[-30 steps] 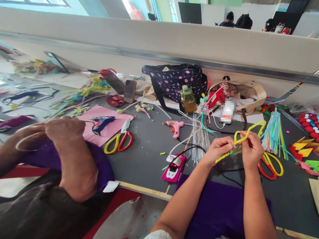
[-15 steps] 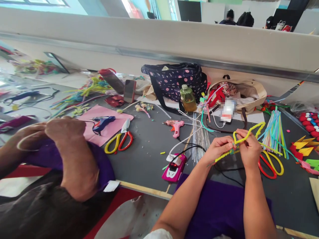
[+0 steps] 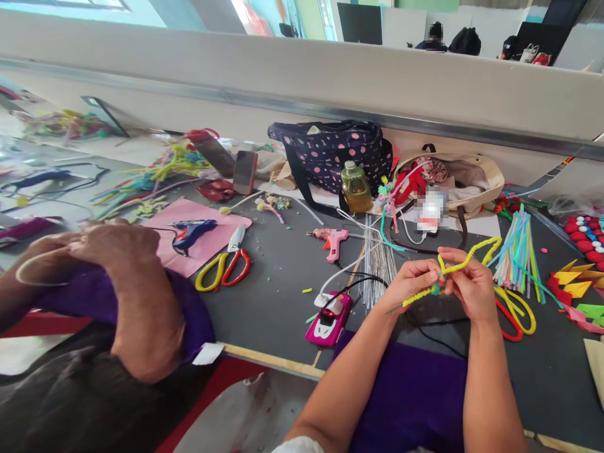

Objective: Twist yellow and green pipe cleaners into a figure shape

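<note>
A yellow pipe cleaner (image 3: pixel 465 261) is bent into a loop and rises above my hands, with a small green piece (image 3: pixel 436 287) at its middle. My left hand (image 3: pixel 413 281) pinches the pipe cleaner beside the green piece, and a thin end sticks out below toward the wrist. My right hand (image 3: pixel 472 286) is closed on the same pipe cleaner, its fingertips close to those of the left. Under and right of the right hand lie red-and-yellow-handled scissors (image 3: pixel 523 313), partly covered. A bundle of pastel sticks (image 3: pixel 521 251) lies just beyond them.
A pink glue gun (image 3: pixel 333 242), a magenta power strip (image 3: pixel 329 321) with cords, and thin wires (image 3: pixel 377 264) lie left of my hands. A bottle (image 3: pixel 356 189) and bags (image 3: pixel 330 151) stand behind. At left, a co-worker's hands (image 3: pixel 113 245) work near other scissors (image 3: pixel 231 261).
My right hand has shifted slightly left and closer to my left hand, and the yellow loop has moved a little with it. The co-worker's hands have moved slightly left.
</note>
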### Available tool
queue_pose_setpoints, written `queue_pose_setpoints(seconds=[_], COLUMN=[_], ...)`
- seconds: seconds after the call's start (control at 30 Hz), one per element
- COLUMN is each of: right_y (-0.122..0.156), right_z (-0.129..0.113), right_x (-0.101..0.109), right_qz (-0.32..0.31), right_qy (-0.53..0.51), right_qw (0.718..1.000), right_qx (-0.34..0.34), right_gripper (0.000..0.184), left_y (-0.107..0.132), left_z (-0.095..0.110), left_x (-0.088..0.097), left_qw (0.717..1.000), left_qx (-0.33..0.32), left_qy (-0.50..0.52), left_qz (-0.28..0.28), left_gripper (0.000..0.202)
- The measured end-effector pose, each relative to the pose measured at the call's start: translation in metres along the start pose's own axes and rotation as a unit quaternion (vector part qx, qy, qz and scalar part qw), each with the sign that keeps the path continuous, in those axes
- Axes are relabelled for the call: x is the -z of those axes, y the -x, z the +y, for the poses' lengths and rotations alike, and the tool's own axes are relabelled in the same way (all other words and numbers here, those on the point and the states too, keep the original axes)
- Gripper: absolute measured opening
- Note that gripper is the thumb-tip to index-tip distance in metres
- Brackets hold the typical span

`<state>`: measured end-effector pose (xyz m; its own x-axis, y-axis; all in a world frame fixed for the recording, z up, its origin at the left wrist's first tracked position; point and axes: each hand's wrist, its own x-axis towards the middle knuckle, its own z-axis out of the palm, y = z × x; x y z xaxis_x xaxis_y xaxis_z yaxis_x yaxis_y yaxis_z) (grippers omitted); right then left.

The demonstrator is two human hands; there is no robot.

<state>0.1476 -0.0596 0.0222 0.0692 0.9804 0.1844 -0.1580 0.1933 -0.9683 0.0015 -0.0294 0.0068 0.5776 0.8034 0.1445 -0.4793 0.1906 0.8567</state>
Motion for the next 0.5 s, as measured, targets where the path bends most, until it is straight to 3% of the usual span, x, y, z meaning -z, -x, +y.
queue_pose_setpoints(seconds=[0.27,0.5], right_y=[-0.0006,0.0019], right_z=[0.0037,-0.0019], right_x=[0.0066,0.0046], right_qz=[0.041,0.062], right_qy=[0.136,0.348], right_qw=[0.987,0.913], right_qx=[0.071,0.203], right_gripper=[0.016,0.021], left_y=[-0.0008,0.0003], left_z=[-0.0012,0.0033], left_x=[-0.0004,-0.0005], left_qw=[0.999,0.997], left_qx=[-0.024,-0.043], left_qy=[-0.023,-0.056], left_qz=[-0.009,0.015], left_gripper=[0.030,0.032])
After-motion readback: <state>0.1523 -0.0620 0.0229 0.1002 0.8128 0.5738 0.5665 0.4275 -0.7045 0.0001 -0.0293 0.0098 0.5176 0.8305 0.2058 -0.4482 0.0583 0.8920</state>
